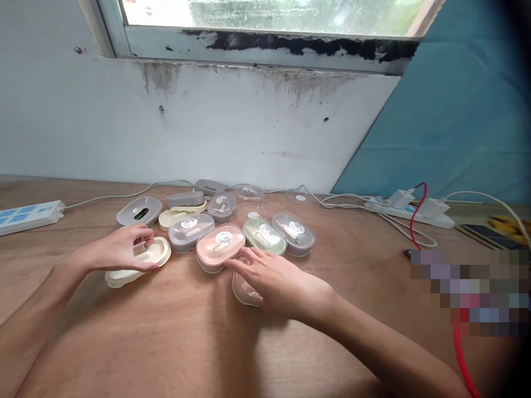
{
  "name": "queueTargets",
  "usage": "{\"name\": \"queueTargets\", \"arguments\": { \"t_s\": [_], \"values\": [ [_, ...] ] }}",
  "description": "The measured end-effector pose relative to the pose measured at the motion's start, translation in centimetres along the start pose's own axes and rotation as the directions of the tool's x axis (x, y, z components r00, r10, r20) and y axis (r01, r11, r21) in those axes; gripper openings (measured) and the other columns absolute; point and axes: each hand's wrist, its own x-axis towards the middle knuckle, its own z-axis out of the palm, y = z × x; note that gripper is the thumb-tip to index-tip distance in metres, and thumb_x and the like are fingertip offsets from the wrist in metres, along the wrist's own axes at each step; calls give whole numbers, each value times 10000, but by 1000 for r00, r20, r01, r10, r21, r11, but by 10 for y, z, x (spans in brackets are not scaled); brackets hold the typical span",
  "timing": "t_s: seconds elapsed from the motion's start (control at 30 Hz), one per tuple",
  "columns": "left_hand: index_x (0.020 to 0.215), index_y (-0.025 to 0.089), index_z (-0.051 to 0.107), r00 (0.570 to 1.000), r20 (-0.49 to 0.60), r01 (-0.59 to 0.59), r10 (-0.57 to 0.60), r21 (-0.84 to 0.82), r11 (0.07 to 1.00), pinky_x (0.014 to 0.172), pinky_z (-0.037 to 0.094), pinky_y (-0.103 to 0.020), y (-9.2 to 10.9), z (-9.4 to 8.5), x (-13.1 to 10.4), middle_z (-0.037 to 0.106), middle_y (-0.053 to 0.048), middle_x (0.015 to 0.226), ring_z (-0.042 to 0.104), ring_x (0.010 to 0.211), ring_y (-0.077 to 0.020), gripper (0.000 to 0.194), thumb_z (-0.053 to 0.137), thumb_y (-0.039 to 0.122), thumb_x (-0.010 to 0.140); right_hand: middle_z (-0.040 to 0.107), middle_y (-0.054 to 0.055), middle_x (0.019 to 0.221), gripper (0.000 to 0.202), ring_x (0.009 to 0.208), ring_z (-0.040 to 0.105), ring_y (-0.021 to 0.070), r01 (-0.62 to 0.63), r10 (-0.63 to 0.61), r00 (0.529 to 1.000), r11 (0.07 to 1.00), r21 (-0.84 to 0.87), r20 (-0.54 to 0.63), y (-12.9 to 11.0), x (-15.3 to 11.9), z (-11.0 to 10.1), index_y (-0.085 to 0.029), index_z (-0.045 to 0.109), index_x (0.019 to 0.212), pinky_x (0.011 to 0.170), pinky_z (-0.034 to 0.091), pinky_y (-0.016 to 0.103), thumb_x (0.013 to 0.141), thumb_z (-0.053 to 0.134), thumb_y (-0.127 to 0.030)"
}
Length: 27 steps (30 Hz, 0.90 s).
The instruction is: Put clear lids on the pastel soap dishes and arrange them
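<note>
My left hand pinches a shallow cream oval tray by its edges, thumb along the near side and fingers curled at the far side. My right hand is laid over a clear-lidded oval box, mostly hidden under it. Its fingers bend around the box, and the fingertips are close to a pink oval box with a round white label. Around these stand a green box, a grey box and a lavender box, all with clear lids and labels.
Grey oval shells, another cream tray and clear covers lie farther back. A power strip sits at the left; a second strip with chargers and cables stands at the right. The wall borders the wooden table.
</note>
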Motion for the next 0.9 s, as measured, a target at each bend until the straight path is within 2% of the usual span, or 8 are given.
{"name": "queueTargets", "arguments": {
  "t_s": [0.1, 0.2, 0.37, 0.43, 0.5, 0.63, 0.77, 0.9],
  "values": [
    [771, 203, 481, 987, 143, -66, 70, -34, 997, 663, 411, -270, 15, -6, -2, 558, -16, 850, 525, 755, -193, 419, 733, 530, 697, 536, 206, 1426, 633, 1262, 578, 319, -8, 7, 1000, 999, 33, 8, 2, 0, -1, -128, 513, 1429, 981, 530, 420, 807, 591, -47],
    [792, 204, 446, 950, 235, -190, 206, -92, 978, 672, 412, -259, 43, -5, -9, 537, -5, 883, 509, 778, -177, 438, 763, 483, 675, 571, 191, 1380, 678, 1196, 609, 316, -29, 28, 999, 998, 55, 14, 6, 0, -3, -140, 520, 1430, 929, 547, 421, 767, 573, -9],
    [833, 203, 534, 896, 240, -352, 373, -124, 928, 617, 406, -266, 98, 23, -23, 551, -19, 932, 517, 751, -170, 409, 806, 402, 600, 605, 189, 1350, 612, 1239, 587, 320, -27, 27, 1000, 995, 99, 6, 16, 0, -2, -128, 602, 1344, 972, 522, 426, 746, 580, 0],
    [878, 207, 571, 859, 159, -459, 486, -182, 870, 632, 445, -273, 113, 40, -24, 563, -39, 990, 530, 783, -178, 397, 806, 362, 597, 615, 190, 1340, 565, 1244, 586, 315, -22, 23, 1000, 994, 107, -10, 20, -1, -1, -120, 624, 1312, 978, 514, 419, 760, 589, -9],
    [954, 215, 609, 814, 46, -560, 579, -201, 803, 752, 505, -312, 121, 57, -23, 578, -62, 1068, 563, 896, -217, 429, 808, 329, 592, 624, 183, 1325, 530, 1204, 605, 316, -17, 19, 1000, 992, 125, -19, 22, -2, -2, -122, 639, 1287, 959, 517, 415, 760, 671, -79],
    [1155, 232, 610, 769, -154, -638, 620, -143, 756, 965, 511, -420, 123, 83, -19, 605, -103, 1245, 579, 1128, -303, 549, 796, 318, 645, 661, 151, 1229, 532, 1114, 628, 306, 11, 8, 994, 984, 175, -105, 22, -2, -10, -154, 660, 1237, 935, 506, 416, 753, 809, -315],
    [1073, 213, 628, 728, -274, -670, 628, -93, 736, 1033, 500, -437, 126, 94, -18, 588, -129, 1360, 564, 1243, -323, 377, 767, 330, 742, 679, 138, 1105, 288, 1049, 624, 280, -29, 55, 948, 996, 87, -314, 15, 8, -18, -140, 676, 1147, 967, 463, 428, 955, 625, -348],
    [1153, 209, 614, 686, -324, -702, 652, -60, 710, 1028, 505, -453, 131, 97, -17, 634, -135, 1297, 588, 1220, -319, 414, 743, 366, 792, 663, 134, 1203, 329, 1133, 607, 258, 0, 26, 903, 998, 60, -429, 13, 45, -21, -146, 653, 1230, 1051, 412, 401, 980, 605, -355]
  ]
}}
